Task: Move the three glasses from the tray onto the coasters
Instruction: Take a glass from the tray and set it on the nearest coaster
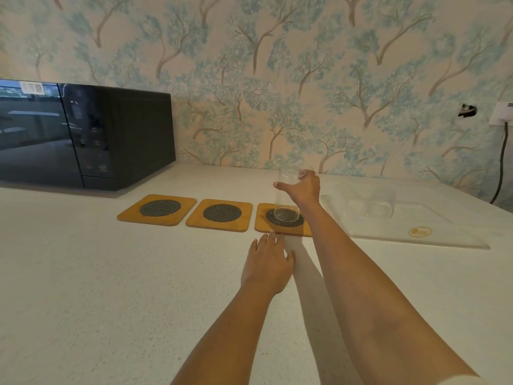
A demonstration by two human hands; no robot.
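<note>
Three wooden coasters with dark mesh circles lie in a row on the counter: the left coaster (157,209), the middle coaster (220,214) and the right coaster (266,224). A clear glass (285,200) stands on the right coaster, and my right hand (301,187) grips it near the top. My left hand (268,261) rests flat on the counter just in front of the right coaster, fingers spread, holding nothing. A clear tray (433,232) lies to the right with two more clear glasses (379,205) on it, hard to make out.
A black microwave (83,134) stands at the back left on the white speckled counter (111,287). Patterned wallpaper rises behind. A wall socket (501,113) with a dark cable (499,168) sits at the far right.
</note>
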